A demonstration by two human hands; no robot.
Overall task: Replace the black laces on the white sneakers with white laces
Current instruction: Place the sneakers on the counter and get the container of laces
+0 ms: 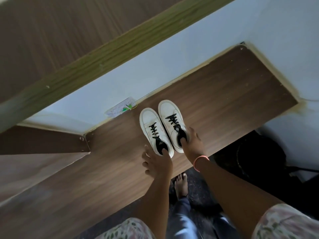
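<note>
Two white sneakers with black laces stand side by side on a brown wooden table (224, 94), toes pointing away from me toward the wall. My left hand (158, 163) grips the left sneaker (151, 126) at its heel, with fingers inside the dark opening. The right sneaker (170, 116) is held the same way by my right hand (192, 142), fingers tucked into its opening. Its wrist wears an orange band (200, 161). No white laces can be seen in this view.
A small white packet with green print (120, 108) lies against the pale wall behind the sneakers. The table's near edge runs diagonally above a dark floor, where my bare foot (180, 186) stands. A dark round object (259, 156) sits on the floor at the right.
</note>
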